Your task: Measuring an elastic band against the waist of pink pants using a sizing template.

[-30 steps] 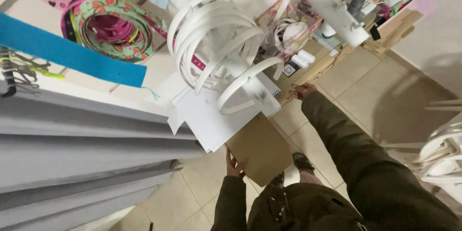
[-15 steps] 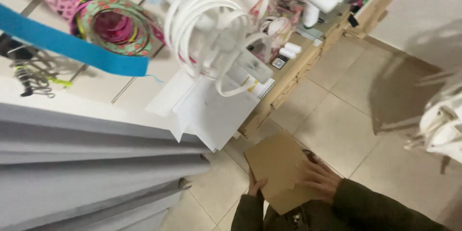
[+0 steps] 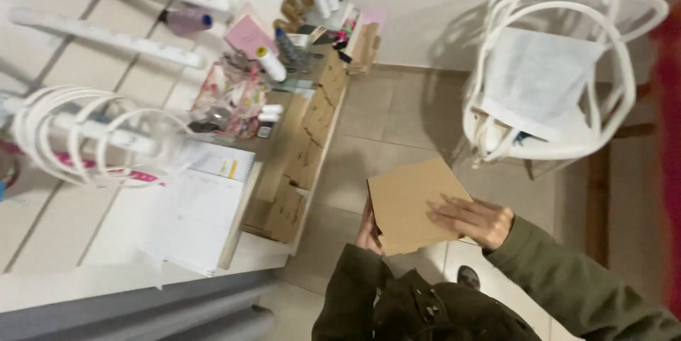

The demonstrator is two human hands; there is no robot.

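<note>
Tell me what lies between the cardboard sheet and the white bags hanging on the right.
Head view: only bare tiled floor separates the cardboard sheet from the white bags.
</note>
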